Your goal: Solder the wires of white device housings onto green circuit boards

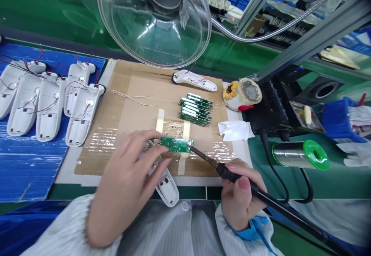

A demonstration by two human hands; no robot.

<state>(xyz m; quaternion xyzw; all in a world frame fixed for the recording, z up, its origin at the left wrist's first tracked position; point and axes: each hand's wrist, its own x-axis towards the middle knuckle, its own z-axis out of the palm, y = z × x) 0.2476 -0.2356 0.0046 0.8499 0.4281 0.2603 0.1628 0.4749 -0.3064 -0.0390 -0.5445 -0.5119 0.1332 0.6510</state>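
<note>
My right hand (242, 194) is closed round the black handle of a soldering iron (232, 174), whose tip meets the right end of a green circuit board (176, 144). At the board's left end, the fingertips of my left hand (139, 159) grip its edge, with thumb and fingers bent. Part of a white plastic housing (168, 188) shows below the board, its upper end hidden under my left hand. Strips of pale tape (182, 163) lie on the cardboard around the board. Any thin wire in my left fingertips is too small to make out.
Stacked green boards (197, 109) and another white housing (195, 80) lie behind. Several wired housings (81, 117) rest at left on blue sheeting (34, 167). A clear fume hood (156, 20) hangs above. A solder spool (301, 154), tissue (236, 130) and tip-cleaning pot (242, 94) stand at right.
</note>
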